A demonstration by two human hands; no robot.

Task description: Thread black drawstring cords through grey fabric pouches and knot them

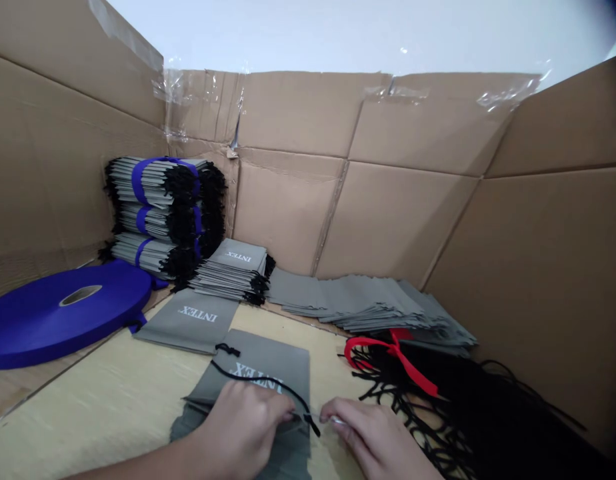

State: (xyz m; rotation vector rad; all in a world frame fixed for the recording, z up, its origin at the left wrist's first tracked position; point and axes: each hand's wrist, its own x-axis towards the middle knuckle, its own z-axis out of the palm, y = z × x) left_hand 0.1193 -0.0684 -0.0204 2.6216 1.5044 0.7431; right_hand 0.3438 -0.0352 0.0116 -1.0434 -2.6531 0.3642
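A grey pouch (293, 360) with white INTEX lettering and a black cord (268, 383) sits on a pale, wood-grained worktop (103, 407). Grey pouch bundles (153, 213), fringed in black, are banded in vivid blue, the same blue as the tape roll (38, 313). A red ribbon (417, 378) crosses a heap of black cords (463, 413). The cardboard walls (398, 213) are plain brown.
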